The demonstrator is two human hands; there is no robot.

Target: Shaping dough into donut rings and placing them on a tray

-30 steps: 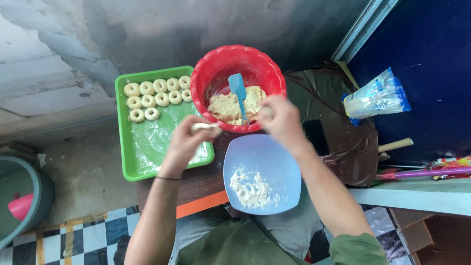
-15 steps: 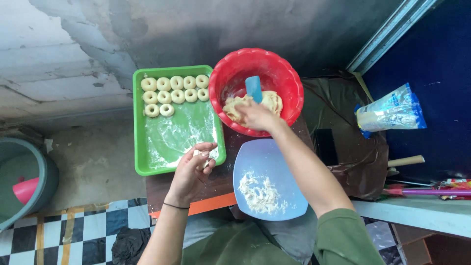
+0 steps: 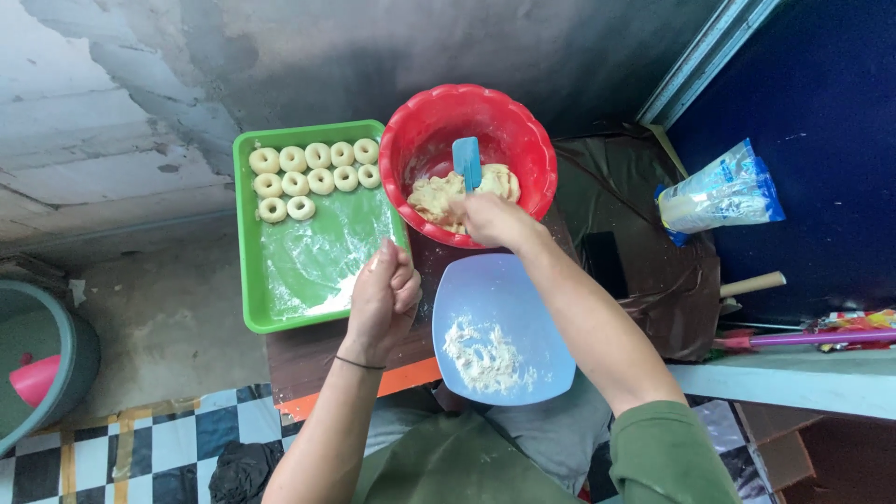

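Observation:
A red bowl (image 3: 509, 117) holds pale dough (image 3: 431, 198) and a blue spatula (image 3: 468, 161). My right hand (image 3: 492, 220) reaches over the bowl's near rim and closes on the dough. My left hand (image 3: 383, 297) hovers at the right edge of the green tray (image 3: 252, 299), fingers curled around a small piece of dough. The tray is dusted with flour and carries several ring-shaped dough pieces (image 3: 313, 168) in rows at its far end. A light blue plate (image 3: 532, 299) with loose flour (image 3: 485, 357) lies below the bowl, between my arms.
A clear bag of white powder (image 3: 717, 194) lies on a dark cloth (image 3: 644, 271) at the right. A wooden handle (image 3: 754, 283) and a red-handled tool (image 3: 821, 338) rest near a white ledge. A grey tub (image 3: 65, 364) with a pink item stands on the floor left.
My left hand has moved from the bowl's rim down to the tray's right edge. My right hand stays in the bowl at the dough.

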